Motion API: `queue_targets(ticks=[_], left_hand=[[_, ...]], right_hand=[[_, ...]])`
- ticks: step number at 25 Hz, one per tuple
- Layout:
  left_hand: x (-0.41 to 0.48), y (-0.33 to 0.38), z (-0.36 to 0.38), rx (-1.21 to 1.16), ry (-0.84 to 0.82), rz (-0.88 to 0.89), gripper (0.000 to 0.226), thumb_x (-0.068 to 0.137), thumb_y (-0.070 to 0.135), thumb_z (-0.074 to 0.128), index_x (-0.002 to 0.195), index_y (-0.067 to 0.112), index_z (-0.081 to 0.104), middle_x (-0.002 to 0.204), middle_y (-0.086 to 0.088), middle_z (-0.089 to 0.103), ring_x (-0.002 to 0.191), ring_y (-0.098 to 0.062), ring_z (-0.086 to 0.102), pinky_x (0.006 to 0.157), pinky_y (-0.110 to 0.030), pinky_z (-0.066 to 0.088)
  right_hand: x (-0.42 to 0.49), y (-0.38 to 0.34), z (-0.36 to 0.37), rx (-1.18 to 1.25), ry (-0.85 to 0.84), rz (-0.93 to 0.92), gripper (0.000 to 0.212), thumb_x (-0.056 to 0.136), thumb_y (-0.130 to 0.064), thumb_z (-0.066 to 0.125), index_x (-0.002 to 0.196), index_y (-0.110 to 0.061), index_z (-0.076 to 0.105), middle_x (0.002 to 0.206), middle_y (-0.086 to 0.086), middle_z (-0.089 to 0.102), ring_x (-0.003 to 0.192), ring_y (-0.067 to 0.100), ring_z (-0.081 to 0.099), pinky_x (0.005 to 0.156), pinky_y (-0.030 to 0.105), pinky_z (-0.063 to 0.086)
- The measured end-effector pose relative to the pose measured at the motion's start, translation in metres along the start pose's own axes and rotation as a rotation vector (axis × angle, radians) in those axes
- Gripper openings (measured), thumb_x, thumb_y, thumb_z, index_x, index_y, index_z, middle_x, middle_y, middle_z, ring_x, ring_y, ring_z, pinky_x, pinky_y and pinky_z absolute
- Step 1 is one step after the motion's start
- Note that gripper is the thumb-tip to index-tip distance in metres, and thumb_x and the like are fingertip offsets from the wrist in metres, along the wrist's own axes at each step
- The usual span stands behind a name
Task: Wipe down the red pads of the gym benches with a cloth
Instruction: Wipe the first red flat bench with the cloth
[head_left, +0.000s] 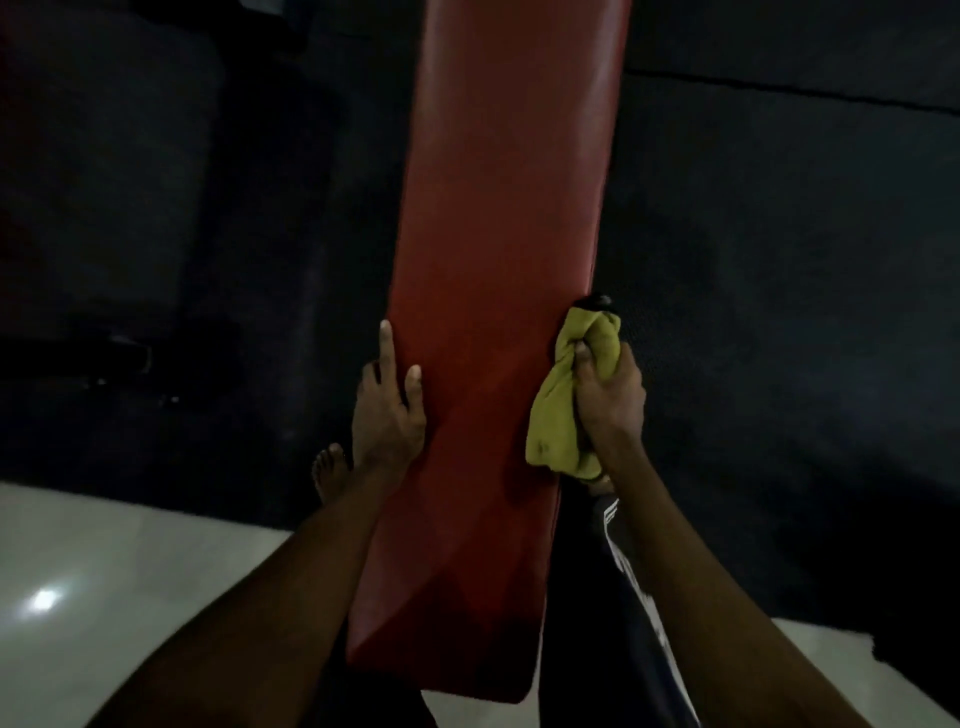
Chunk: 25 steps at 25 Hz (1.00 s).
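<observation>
A long red bench pad (493, 260) runs from the bottom centre up to the top of the view. My left hand (387, 410) rests on the pad's left edge, index finger stretched along the side and thumb on top. My right hand (610, 400) grips a bunched yellow cloth (563, 405) and holds it against the pad's right edge. A dark rounded part of the bench frame shows just above the cloth.
Dark rubber flooring (779, 312) surrounds the bench. Pale glossy tiles (104, 571) lie at the lower left and lower right. My bare foot (328, 470) stands left of the pad, and my striped dark trouser leg (618, 597) is on its right.
</observation>
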<state>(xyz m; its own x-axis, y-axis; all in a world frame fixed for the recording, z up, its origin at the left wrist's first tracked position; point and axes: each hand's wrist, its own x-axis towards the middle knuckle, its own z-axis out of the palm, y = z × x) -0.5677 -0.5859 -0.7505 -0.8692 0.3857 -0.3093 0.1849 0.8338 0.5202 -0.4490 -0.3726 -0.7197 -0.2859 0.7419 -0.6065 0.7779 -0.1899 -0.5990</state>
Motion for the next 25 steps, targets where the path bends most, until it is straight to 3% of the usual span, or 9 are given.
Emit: queue_targets(ticks=[4, 8, 10, 12, 14, 17, 22, 25], left_hand=[[0.002, -0.009, -0.002, 0.038, 0.022, 0.017, 0.066, 0.102, 0.061, 0.017, 0.159, 0.034, 0.002, 0.146, -0.019, 0.044, 0.129, -0.036, 0.048, 0.11, -0.05, 0.04], [-0.002, -0.006, -0.008, -0.066, -0.016, -0.007, 0.066, 0.103, 0.054, 0.029, 0.16, 0.025, 0.01, 0.147, -0.016, 0.044, 0.13, -0.032, 0.047, 0.106, -0.044, 0.04], [-0.021, -0.02, -0.017, -0.107, -0.044, -0.056, 0.069, 0.103, 0.053, 0.033, 0.16, 0.019, 0.013, 0.151, -0.013, 0.041, 0.134, -0.029, 0.044, 0.108, -0.041, 0.04], [-0.059, -0.04, -0.022, -0.123, -0.13, -0.073, 0.072, 0.103, 0.056, 0.031, 0.16, 0.021, 0.005, 0.158, -0.012, 0.032, 0.14, -0.027, 0.038, 0.111, -0.043, 0.039], [-0.097, -0.059, -0.023, -0.118, -0.203, -0.115, 0.075, 0.102, 0.058, 0.029, 0.16, 0.023, -0.003, 0.16, -0.014, 0.027, 0.142, -0.029, 0.036, 0.111, -0.044, 0.039], [-0.123, -0.07, -0.026, -0.065, -0.281, -0.121, 0.078, 0.1, 0.06, 0.029, 0.158, 0.024, -0.011, 0.159, -0.017, 0.029, 0.141, -0.031, 0.039, 0.107, -0.045, 0.041], [-0.124, -0.072, -0.029, -0.037, -0.356, -0.118, 0.08, 0.1, 0.057, 0.029, 0.156, 0.024, -0.018, 0.158, -0.018, 0.029, 0.134, -0.033, 0.047, 0.099, -0.045, 0.05], [-0.128, -0.086, -0.031, -0.017, -0.408, -0.044, 0.082, 0.102, 0.054, 0.034, 0.155, 0.023, -0.022, 0.162, -0.017, 0.022, 0.133, -0.034, 0.047, 0.098, -0.047, 0.05]], right_hand=[[-0.035, -0.018, -0.006, -0.315, -0.013, -0.289, 0.034, 0.096, -0.044, 0.06, 0.119, -0.02, 0.056, 0.112, 0.0, 0.062, 0.098, 0.022, 0.061, 0.083, 0.041, 0.05], [-0.038, -0.072, 0.027, -0.538, 0.006, -0.631, 0.04, 0.095, -0.043, 0.06, 0.128, -0.021, 0.052, 0.112, 0.004, 0.066, 0.098, 0.028, 0.062, 0.083, 0.048, 0.051], [-0.042, -0.101, 0.071, -0.616, -0.054, -0.818, 0.04, 0.093, -0.039, 0.06, 0.128, -0.023, 0.051, 0.114, 0.003, 0.067, 0.098, 0.029, 0.063, 0.082, 0.048, 0.051], [-0.045, -0.124, 0.122, -0.84, -0.164, -0.931, 0.045, 0.091, -0.044, 0.059, 0.132, -0.024, 0.053, 0.125, 0.002, 0.064, 0.111, 0.028, 0.059, 0.092, 0.047, 0.047], [-0.041, -0.131, 0.162, -1.095, -0.219, -0.957, 0.05, 0.089, -0.052, 0.059, 0.129, -0.023, 0.057, 0.13, 0.002, 0.062, 0.122, 0.028, 0.052, 0.1, 0.047, 0.039], [-0.048, -0.119, 0.181, -1.227, -0.126, -0.901, 0.053, 0.085, -0.059, 0.056, 0.118, -0.017, 0.062, 0.126, 0.005, 0.062, 0.126, 0.028, 0.05, 0.108, 0.053, 0.033], [-0.072, -0.098, 0.182, -1.518, -0.406, -1.107, 0.052, 0.087, -0.061, 0.051, 0.119, -0.02, 0.062, 0.126, 0.002, 0.064, 0.127, 0.025, 0.051, 0.11, 0.049, 0.027], [-0.055, -0.117, 0.183, -1.454, -0.251, -0.994, 0.058, 0.088, -0.066, 0.045, 0.122, -0.022, 0.063, 0.138, 0.003, 0.058, 0.137, 0.024, 0.044, 0.117, 0.048, 0.021]])
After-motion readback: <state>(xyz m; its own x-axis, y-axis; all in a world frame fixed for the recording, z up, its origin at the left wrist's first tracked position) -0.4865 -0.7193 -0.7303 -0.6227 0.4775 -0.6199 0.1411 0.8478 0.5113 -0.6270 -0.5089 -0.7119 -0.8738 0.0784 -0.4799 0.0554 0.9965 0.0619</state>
